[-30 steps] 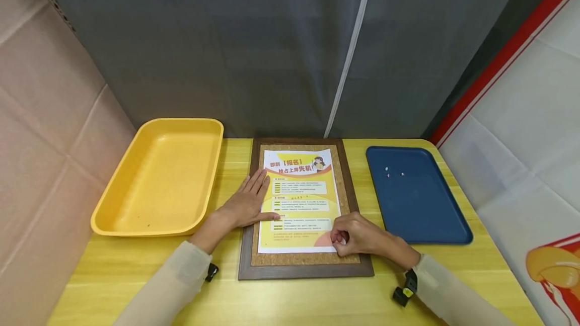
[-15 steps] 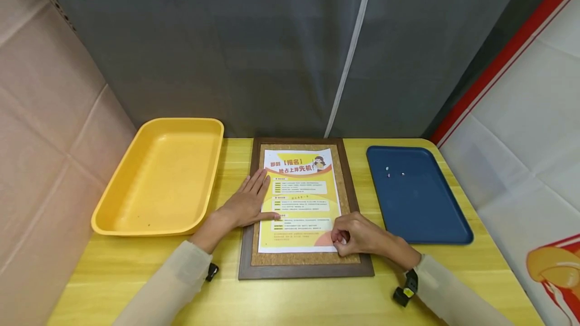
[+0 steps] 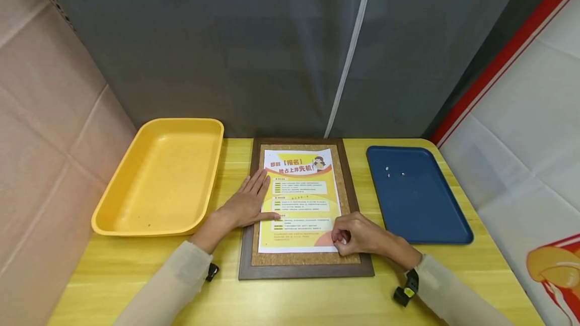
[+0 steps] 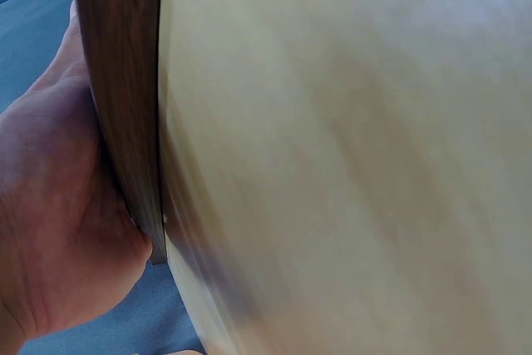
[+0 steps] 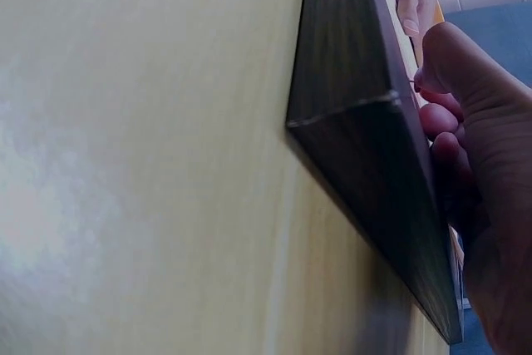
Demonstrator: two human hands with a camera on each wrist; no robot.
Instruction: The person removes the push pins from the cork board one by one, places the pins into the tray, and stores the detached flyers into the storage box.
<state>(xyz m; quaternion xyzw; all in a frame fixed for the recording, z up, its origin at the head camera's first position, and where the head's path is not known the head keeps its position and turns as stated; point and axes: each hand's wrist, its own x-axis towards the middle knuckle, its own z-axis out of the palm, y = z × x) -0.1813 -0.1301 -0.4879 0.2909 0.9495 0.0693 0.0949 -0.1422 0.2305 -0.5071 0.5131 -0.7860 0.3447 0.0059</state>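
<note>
Cork board in a dark wood frame, lying flat at the centre of a yellow wooden table, bearing a yellow-and-white printed flyer with orange banner, cartoon figure and Chinese headline; the smaller text is too fine to read. Left hand rests flat, fingers straight, on the flyer's left edge and the frame. Right hand, fingers curled, pinches something small and pale at the flyer's lower right corner; what it is cannot be told. Yellow plastic tub stands left of the board; blue tray, holding a few small pale pins, stands right. Grey curtain hangs behind.
</note>
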